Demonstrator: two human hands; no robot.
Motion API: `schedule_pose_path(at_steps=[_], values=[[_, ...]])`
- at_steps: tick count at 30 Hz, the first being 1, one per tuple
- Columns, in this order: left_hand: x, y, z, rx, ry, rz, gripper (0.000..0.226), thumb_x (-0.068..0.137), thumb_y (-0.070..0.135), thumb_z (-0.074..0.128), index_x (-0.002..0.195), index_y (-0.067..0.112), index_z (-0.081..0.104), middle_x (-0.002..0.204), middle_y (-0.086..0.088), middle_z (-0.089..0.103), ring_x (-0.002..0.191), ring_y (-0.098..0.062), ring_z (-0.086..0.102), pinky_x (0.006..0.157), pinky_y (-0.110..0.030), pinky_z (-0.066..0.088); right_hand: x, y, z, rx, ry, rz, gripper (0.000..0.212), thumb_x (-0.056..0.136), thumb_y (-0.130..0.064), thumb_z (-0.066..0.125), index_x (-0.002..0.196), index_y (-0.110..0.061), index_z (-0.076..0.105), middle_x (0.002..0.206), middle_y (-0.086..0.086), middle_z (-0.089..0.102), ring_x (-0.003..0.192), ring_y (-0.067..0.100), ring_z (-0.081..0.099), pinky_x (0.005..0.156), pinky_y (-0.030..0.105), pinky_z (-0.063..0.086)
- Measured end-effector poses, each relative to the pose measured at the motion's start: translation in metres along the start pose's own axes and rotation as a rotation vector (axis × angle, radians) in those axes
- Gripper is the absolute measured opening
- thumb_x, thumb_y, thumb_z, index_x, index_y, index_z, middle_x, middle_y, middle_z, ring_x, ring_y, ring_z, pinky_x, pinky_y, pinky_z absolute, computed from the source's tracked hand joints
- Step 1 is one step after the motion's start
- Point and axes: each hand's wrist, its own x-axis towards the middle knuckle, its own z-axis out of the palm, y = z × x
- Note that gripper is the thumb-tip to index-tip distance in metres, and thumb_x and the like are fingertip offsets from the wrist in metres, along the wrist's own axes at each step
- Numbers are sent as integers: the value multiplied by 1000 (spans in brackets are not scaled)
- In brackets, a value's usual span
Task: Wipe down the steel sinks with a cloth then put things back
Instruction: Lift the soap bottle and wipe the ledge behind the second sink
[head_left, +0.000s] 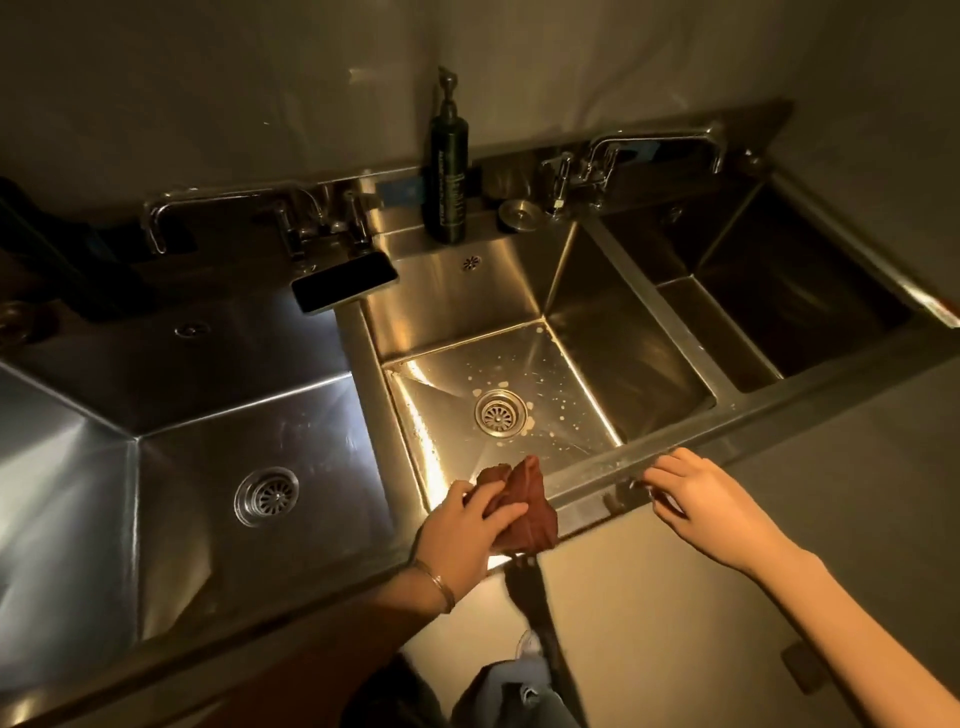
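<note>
A steel unit holds three sinks: a left sink, a middle sink and a right sink. The middle sink's floor shows pale spots around its drain. My left hand is shut on a crumpled reddish-brown cloth at the middle sink's near rim. My right hand rests with spread fingers on the front rim, holding nothing.
A dark pump bottle and a round drain stopper stand on the back ledge. A black phone lies on the divider between left and middle sinks. Two faucets reach over the basins. My shoe shows on the floor below.
</note>
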Motion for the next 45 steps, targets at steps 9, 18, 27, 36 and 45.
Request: schedule_pose_path(at_steps=[9,18,27,36,45], values=[[85,85,4,-63,53,-17,73,89,23,59,143,47,17,154,2,15,127,-28,32,101,-39,41,17,58,18,203,-56,24,56,93,-31,53,144,-34,30,150,-5,30,135,13,32,107,30,35],[-27,1,-13,-162,-169,-349,101,80,55,62,145,33,-11,158,1,2,145,-22,2,117,-38,7,62,-28,65,272,-131,29,64,76,-75,48,133,-50,34,141,1,29,136,35,14,110,54,28],[12,23,-5,-44,-143,-226,96,78,63,56,149,19,8,155,-1,17,144,-19,10,118,-42,-1,60,-41,84,177,54,209,57,71,-59,58,124,-42,46,130,2,41,125,32,33,98,45,37],[26,34,5,-1,-117,-187,88,86,59,51,149,22,2,154,-2,21,139,-22,26,114,-34,23,62,28,70,244,135,586,55,79,-58,58,129,-41,43,147,1,30,141,37,5,113,62,8],[52,70,12,-8,-51,-337,91,74,68,55,147,30,19,150,3,30,135,-22,32,112,-43,23,39,35,85,137,160,266,54,82,-56,49,134,-41,43,148,-2,35,143,31,15,113,53,18]])
